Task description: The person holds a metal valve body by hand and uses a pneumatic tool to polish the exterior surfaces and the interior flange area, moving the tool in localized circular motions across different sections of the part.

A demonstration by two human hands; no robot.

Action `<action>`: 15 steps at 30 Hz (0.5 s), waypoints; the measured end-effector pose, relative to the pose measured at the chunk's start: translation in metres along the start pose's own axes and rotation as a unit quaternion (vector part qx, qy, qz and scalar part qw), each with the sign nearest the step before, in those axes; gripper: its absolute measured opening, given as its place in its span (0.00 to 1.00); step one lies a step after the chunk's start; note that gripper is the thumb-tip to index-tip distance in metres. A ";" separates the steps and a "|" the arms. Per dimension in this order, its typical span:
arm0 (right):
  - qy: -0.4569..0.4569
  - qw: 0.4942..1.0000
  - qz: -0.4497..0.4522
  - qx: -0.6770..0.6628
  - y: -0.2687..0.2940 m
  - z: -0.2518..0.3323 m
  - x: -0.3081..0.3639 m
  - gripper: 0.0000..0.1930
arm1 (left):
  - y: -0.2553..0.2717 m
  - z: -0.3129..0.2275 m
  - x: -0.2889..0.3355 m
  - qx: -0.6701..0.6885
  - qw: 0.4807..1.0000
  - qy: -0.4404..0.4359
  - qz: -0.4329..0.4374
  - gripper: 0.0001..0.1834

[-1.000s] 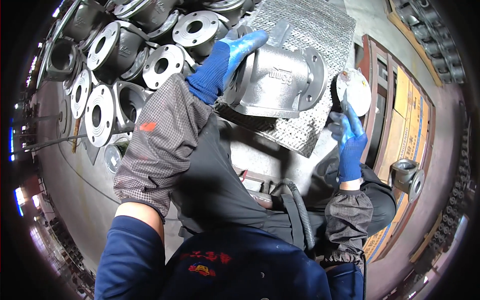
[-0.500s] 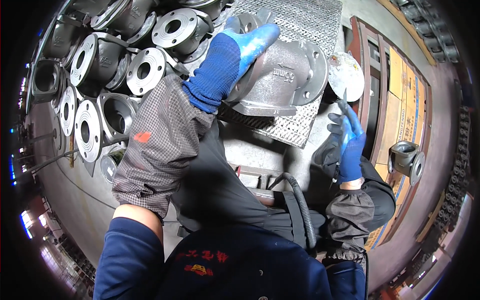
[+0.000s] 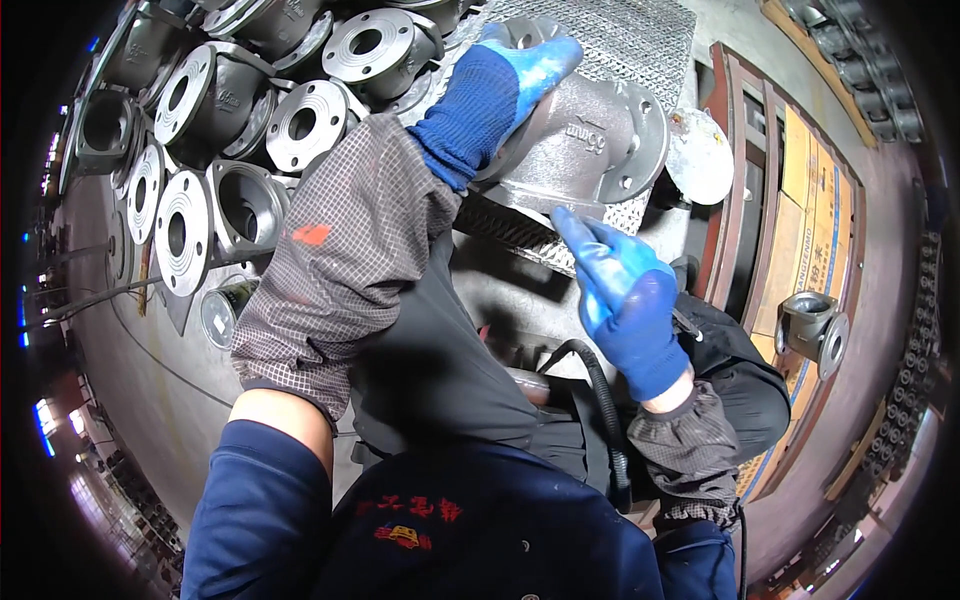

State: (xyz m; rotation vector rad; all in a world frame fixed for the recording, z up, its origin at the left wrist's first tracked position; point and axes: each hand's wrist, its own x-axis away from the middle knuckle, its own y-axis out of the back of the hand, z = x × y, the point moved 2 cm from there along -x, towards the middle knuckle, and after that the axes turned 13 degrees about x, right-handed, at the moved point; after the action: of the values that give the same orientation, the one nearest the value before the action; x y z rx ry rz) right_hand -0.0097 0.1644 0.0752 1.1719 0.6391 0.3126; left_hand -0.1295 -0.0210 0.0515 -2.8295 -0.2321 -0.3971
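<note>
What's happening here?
A person in blue gloves is handling a grey metal casting over a textured silvery surface. The left hand grips the casting's left end. The right hand is close to its lower edge; whether it touches is hard to tell. More flanged castings lie piled to the left.

Left hand (image 3: pixel 500 100): far-side fingers hidden, grip unclear
Valve casting (image 3: pixel 580 135): left flange mostly behind left hand
Right hand (image 3: pixel 625 295): some fingers tucked out of sight; can't tell if fingertip touches casting
Grey piece (image 3: pixel 687 324) by right hand: mostly hidden, kind unclear
Casting pile (image 3: pixel 190 95): top ones cut by upper edge
Far-right parts (image 3: pixel 890 440): blurred, too small
Blue shirt (image 3: pixel 500 520): cut by lower edge
</note>
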 end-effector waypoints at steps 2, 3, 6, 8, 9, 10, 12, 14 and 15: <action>-0.014 1.000 0.010 0.025 -0.009 0.003 0.002 0.23 | -0.002 0.001 0.000 0.008 1.000 0.011 -0.006 0.20; -0.021 0.999 0.005 0.026 -0.012 0.003 0.003 0.24 | 0.003 0.009 -0.011 -0.003 1.000 0.011 0.002 0.23; -0.032 0.998 0.021 0.047 -0.011 0.007 0.001 0.25 | 0.005 0.009 -0.015 -0.054 0.998 0.015 -0.020 0.23; -0.033 0.997 0.034 0.057 -0.014 0.006 0.001 0.26 | 0.005 0.011 -0.015 -0.064 0.998 0.008 -0.018 0.22; -0.028 0.997 0.032 0.061 -0.016 0.006 0.002 0.27 | 0.005 0.011 -0.014 -0.058 0.998 -0.002 -0.012 0.22; -0.024 0.997 0.030 0.065 -0.018 0.005 0.002 0.27 | 0.004 0.011 -0.014 -0.051 0.999 -0.013 -0.005 0.22; -0.026 0.995 0.048 0.081 -0.020 0.005 0.002 0.28 | 0.003 0.012 -0.012 -0.021 0.999 -0.044 0.015 0.22; -0.038 0.990 0.087 0.105 -0.021 0.007 0.001 0.29 | 0.003 0.012 -0.011 -0.013 0.997 -0.069 0.022 0.19; -0.044 0.987 0.100 0.114 -0.022 0.008 0.002 0.29 | 0.002 0.013 -0.011 -0.009 0.996 -0.083 0.024 0.18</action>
State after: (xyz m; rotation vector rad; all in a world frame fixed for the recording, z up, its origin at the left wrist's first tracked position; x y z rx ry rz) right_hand -0.0060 0.1511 0.0560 1.4671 0.4882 0.3618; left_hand -0.1362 -0.0206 0.0356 -2.8825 -0.1939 -0.1545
